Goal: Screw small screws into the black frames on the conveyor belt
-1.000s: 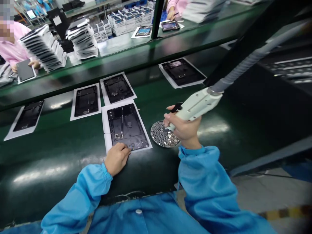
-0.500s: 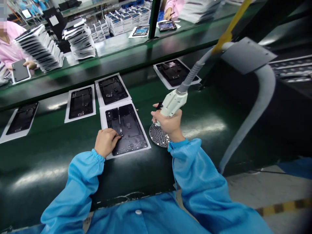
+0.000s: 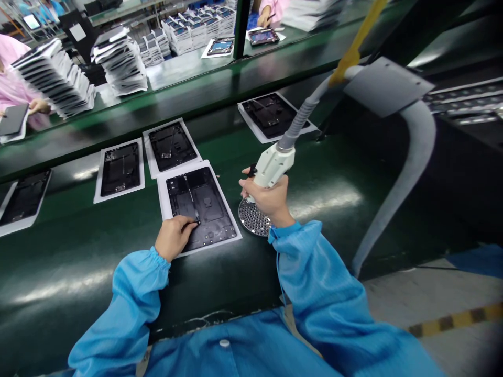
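A black tablet back housing [image 3: 215, 217] lies on a white sheet, with a thin flex cable [image 3: 189, 191] running down its inside. My left hand [image 3: 173, 235] rests at the housing's left side. Its thumb and forefinger are pinched at the lower end of that cable, on a tiny piece too small to make out. In my right hand [image 3: 271, 201] is a pale electric screwdriver [image 3: 277, 163], gripped round its body and tilted. Its lower end is over a round perforated metal plate [image 3: 251, 217] with shiny dots, right of the housing; the tip is hidden.
More housings on white sheets lie on the green belt [image 3: 188, 293]: one behind [image 3: 173, 145], others to the left [image 3: 121, 168] and back right [image 3: 275, 116]. A grey hose [image 3: 408, 173] bends down on the right. Across the ledge are stacks [image 3: 120, 63] and people in pink sleeves.
The view has shifted slightly, so most things sit a little further left. My left fingertips have moved slightly down along the cable end. The screwdriver stays over the round plate.
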`<state>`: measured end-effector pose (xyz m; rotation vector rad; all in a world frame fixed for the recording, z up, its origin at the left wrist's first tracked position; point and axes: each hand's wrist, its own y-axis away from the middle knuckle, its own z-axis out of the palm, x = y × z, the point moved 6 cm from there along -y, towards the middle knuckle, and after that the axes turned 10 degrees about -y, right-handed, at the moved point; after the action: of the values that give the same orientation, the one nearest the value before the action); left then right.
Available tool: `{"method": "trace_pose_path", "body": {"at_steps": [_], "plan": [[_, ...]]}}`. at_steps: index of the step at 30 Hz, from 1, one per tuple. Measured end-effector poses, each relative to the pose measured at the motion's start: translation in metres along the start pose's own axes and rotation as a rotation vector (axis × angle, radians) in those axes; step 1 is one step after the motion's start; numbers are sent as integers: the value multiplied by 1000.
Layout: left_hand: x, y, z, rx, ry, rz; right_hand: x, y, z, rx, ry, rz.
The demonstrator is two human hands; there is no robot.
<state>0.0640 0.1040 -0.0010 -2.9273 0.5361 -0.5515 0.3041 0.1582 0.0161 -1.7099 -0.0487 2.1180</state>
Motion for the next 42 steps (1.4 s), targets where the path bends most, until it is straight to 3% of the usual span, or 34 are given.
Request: {"method": "trace_pose_path", "body": {"at_steps": [5, 10, 18, 27, 34, 37, 42], "plan": [[2, 4, -3, 4, 105, -78, -6, 1, 0, 9, 15, -16], [13, 18, 11, -148, 228, -213, -13, 4, -1, 24, -32, -42], [32, 20, 22, -260, -38, -93, -16, 8, -3, 5, -9, -53], [28, 6, 23, -392, -148, -18, -23, 13, -3, -22, -19, -83], [38, 31, 18, -300, -244, 301, -39, 25, 6, -62, -59, -54], [36, 36, 18, -212, -252, 341, -37, 35, 17, -118, -81, 26], [30, 20, 25, -85, -187, 322, -24, 53, 47, -255, -119, 137]]}}
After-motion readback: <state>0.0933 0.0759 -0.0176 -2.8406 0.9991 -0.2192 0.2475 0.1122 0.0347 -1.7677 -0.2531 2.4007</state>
